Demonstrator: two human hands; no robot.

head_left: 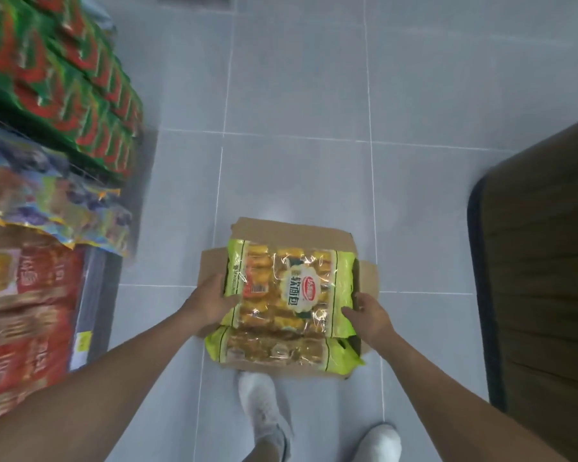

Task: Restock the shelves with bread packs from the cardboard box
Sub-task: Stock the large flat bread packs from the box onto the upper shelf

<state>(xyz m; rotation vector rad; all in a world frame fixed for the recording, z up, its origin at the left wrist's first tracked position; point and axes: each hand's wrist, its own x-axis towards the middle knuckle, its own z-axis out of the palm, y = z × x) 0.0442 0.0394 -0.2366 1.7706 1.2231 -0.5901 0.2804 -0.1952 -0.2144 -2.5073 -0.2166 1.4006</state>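
A person's left hand (211,300) and right hand (371,315) hold a clear-windowed, yellow-green plastic bread pack (291,288) by its two short ends. The left hand's fingers are tucked under the edge, and the right hand is curled against the opposite end. The bread pack lies flat and level just over an open brown cardboard box (281,230) that sits on the pale grey tiled floor (297,111). A second pack (274,350) of the same kind lies inside the box, its near edge showing below the one being held. To the left, the shelves (94,295) carry blurred rows of green-and-red packets (64,78), blue-and-yellow bags (47,195) and red packs (30,311). A dark wooden panel (541,278) with a black edge stands to the right, well apart from the box. Two white shoes (264,408) show on the tiles just behind the box.
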